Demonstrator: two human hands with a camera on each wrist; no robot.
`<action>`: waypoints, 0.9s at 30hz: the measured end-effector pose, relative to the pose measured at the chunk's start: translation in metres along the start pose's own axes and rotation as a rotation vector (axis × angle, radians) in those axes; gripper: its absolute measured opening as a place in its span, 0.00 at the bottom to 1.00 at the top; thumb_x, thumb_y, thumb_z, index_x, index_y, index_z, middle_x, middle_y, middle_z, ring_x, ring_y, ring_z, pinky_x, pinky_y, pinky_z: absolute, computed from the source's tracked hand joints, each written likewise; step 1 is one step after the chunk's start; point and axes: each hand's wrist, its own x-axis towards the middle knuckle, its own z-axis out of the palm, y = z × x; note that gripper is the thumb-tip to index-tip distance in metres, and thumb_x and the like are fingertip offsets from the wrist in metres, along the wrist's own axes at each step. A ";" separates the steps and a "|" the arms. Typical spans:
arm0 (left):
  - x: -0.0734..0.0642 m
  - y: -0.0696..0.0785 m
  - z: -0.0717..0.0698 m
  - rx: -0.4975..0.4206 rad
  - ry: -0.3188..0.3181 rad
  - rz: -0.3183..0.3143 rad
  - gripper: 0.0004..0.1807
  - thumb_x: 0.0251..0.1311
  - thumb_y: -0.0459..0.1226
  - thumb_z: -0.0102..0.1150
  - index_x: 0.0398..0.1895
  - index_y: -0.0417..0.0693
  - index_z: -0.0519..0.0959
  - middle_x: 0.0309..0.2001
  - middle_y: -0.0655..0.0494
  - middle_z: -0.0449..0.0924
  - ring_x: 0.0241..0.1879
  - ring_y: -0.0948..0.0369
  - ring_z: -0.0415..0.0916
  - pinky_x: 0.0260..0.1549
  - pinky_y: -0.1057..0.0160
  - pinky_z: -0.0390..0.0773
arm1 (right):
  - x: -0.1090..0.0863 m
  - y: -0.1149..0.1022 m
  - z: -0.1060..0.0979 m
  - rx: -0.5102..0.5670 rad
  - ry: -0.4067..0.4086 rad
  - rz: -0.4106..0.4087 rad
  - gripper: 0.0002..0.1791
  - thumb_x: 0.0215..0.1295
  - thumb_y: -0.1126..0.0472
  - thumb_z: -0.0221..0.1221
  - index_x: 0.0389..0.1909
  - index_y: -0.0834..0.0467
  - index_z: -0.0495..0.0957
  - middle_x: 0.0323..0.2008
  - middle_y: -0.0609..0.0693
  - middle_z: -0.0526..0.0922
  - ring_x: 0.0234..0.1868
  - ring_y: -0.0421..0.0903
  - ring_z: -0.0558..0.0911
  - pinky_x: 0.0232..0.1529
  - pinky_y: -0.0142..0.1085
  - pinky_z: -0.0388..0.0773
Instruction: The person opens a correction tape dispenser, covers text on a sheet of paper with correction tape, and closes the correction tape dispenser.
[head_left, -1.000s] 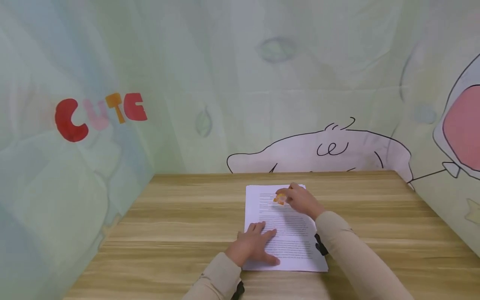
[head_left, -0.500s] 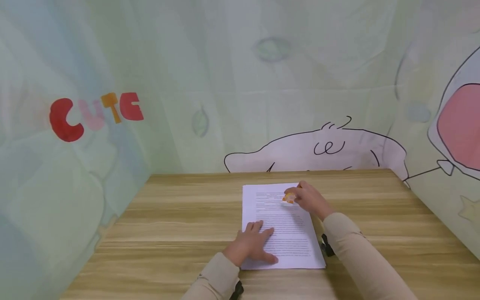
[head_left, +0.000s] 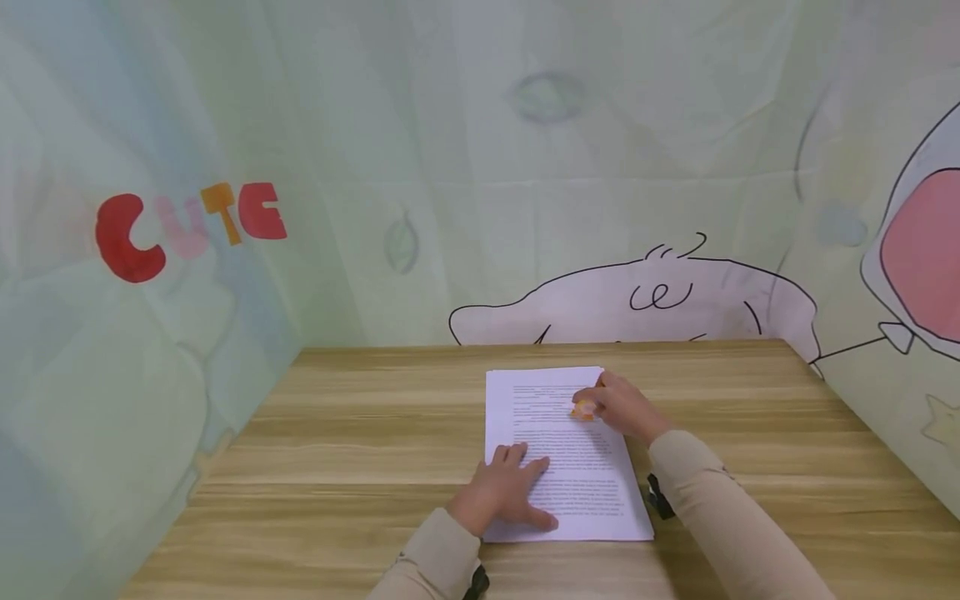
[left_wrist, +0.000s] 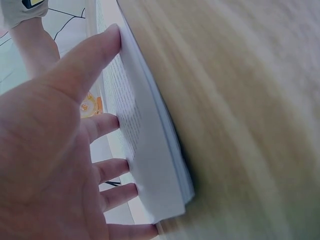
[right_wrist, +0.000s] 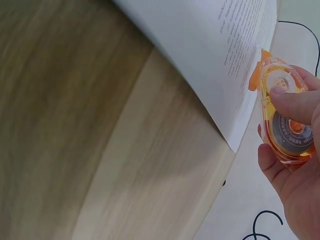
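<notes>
A stack of printed paper sheets (head_left: 570, 467) lies on the wooden table, lines of text facing up. My left hand (head_left: 510, 492) rests spread on the lower left of the stack; in the left wrist view its fingertips (left_wrist: 114, 167) touch the top sheet. Between thumb and fingers, my right hand (head_left: 626, 406) holds a correction tape dispenser (right_wrist: 285, 117) with a clear case, orange parts and a dark reel inside. Its orange tip (right_wrist: 256, 76) points to the page and overlaps the upper text lines in the head view.
The wooden tabletop (head_left: 360, 433) spreads out on both sides of the paper. A pale printed curtain (head_left: 375, 167) with cartoon drawings closes off the back and both sides of the table.
My right hand has moved right across the upper text with the correction tape dispenser, then slightly nearer to me. My left hand has stayed on the paper.
</notes>
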 end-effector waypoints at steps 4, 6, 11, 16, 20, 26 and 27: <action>-0.002 0.001 -0.002 0.003 0.006 0.002 0.45 0.40 0.62 0.65 0.66 0.62 0.63 0.67 0.48 0.57 0.65 0.49 0.54 0.59 0.42 0.62 | 0.001 0.001 0.001 -0.019 0.009 -0.027 0.20 0.52 0.75 0.56 0.42 0.52 0.83 0.31 0.51 0.72 0.31 0.45 0.69 0.34 0.35 0.67; -0.003 0.001 -0.002 0.005 0.009 0.002 0.45 0.40 0.62 0.65 0.65 0.62 0.64 0.67 0.48 0.57 0.65 0.49 0.55 0.58 0.42 0.62 | 0.002 0.001 0.002 -0.030 0.017 -0.041 0.20 0.52 0.75 0.56 0.42 0.52 0.83 0.30 0.51 0.72 0.31 0.45 0.70 0.34 0.35 0.67; -0.001 0.001 -0.001 0.014 0.005 -0.001 0.46 0.40 0.62 0.64 0.66 0.62 0.63 0.67 0.48 0.57 0.65 0.50 0.55 0.58 0.42 0.63 | 0.003 0.001 0.004 -0.059 0.010 -0.051 0.21 0.52 0.75 0.56 0.42 0.51 0.83 0.30 0.51 0.72 0.31 0.45 0.70 0.34 0.35 0.67; 0.000 0.000 0.001 0.021 0.007 0.002 0.46 0.40 0.63 0.64 0.66 0.63 0.63 0.68 0.49 0.56 0.65 0.50 0.55 0.58 0.42 0.63 | 0.003 0.000 0.004 -0.085 -0.002 -0.063 0.20 0.52 0.75 0.55 0.42 0.51 0.83 0.30 0.51 0.72 0.30 0.45 0.68 0.33 0.35 0.67; -0.001 0.000 0.001 0.024 0.011 0.006 0.46 0.40 0.63 0.64 0.66 0.62 0.63 0.67 0.48 0.56 0.65 0.50 0.55 0.58 0.42 0.63 | 0.004 -0.002 0.002 -0.119 -0.011 -0.086 0.20 0.54 0.74 0.55 0.43 0.50 0.83 0.31 0.50 0.71 0.31 0.45 0.68 0.34 0.36 0.68; -0.002 0.001 0.000 0.031 0.006 0.006 0.46 0.41 0.63 0.63 0.66 0.62 0.63 0.68 0.48 0.56 0.65 0.49 0.55 0.58 0.41 0.63 | 0.006 -0.006 -0.001 -0.183 -0.117 -0.047 0.21 0.58 0.73 0.53 0.45 0.46 0.81 0.36 0.50 0.71 0.34 0.46 0.69 0.36 0.39 0.72; -0.002 0.001 0.000 0.032 0.006 0.007 0.45 0.41 0.63 0.63 0.66 0.62 0.63 0.68 0.48 0.56 0.65 0.49 0.55 0.58 0.41 0.63 | 0.006 -0.006 -0.002 -0.195 -0.130 -0.045 0.21 0.58 0.73 0.53 0.45 0.45 0.80 0.36 0.51 0.71 0.34 0.46 0.70 0.36 0.39 0.73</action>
